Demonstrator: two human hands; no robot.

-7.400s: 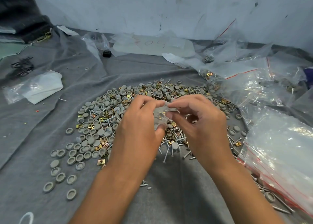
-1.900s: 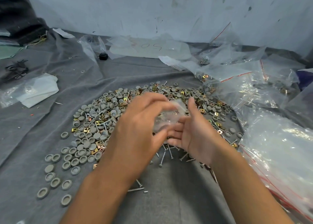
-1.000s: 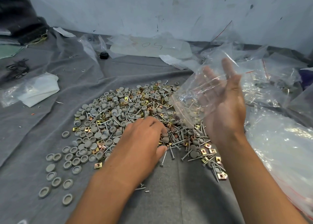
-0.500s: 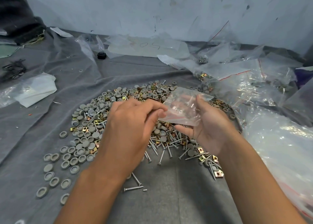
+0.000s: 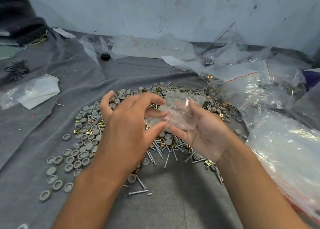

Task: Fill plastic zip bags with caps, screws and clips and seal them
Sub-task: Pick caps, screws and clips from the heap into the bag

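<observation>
Bag: small zip bag (image 5: 180,114) lies across my right hand (image 5: 206,135), over the pile's centre.
Grip: right thumb pinching it; left hand (image 5: 128,125) spread, empty.
Risk: I judge the slick film could slip, landing among screws (image 5: 166,152) at 6 o'clock.

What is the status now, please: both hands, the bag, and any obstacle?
Right hand palm up, holding small zip bag. Left hand open at the bag's edge. Caps, screws, clips heaped below. Nothing blocking.
</observation>
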